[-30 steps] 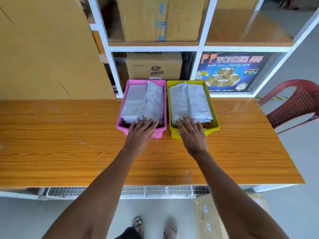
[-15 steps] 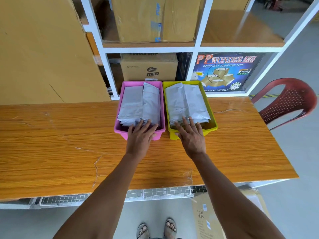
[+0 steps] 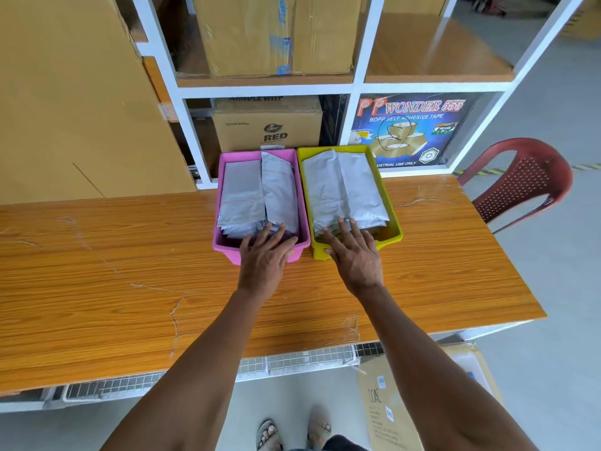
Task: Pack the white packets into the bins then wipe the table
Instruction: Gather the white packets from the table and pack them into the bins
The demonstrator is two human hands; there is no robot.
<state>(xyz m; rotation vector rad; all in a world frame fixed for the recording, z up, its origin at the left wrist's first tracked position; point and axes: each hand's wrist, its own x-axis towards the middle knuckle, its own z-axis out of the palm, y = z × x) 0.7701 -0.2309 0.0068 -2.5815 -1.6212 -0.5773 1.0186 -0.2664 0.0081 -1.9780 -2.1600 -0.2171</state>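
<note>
While both arms reach forward from the bottom of the frame, the two hands lie flat over the near ends of two bins set side by side at the middle of the wooden counter (image 3: 97, 288). The left hand (image 3: 265, 260) rests with straight, spread fingers on the front rim of the pink bin (image 3: 304, 203), its fingertips touching the white packets (image 3: 257, 193) stacked inside. The right hand (image 3: 354, 258) lies the same way over the front rim of the yellow bin (image 3: 392, 219), fingers straight and touching the white packets there (image 3: 344, 190); neither hand curls round anything. The bins touch each other along their long sides, the pink one on the left, and both sit at the far edge of the counter.

Behind them, in the upper half of the frame, a white shelf (image 3: 356, 89) holds cardboard boxes (image 3: 270, 128) and a blue tape carton (image 3: 413, 125). A red plastic chair (image 3: 520, 180) stands at the right edge, just past the counter's end. Sandalled feet (image 3: 292, 431) show at the bottom centre.
</note>
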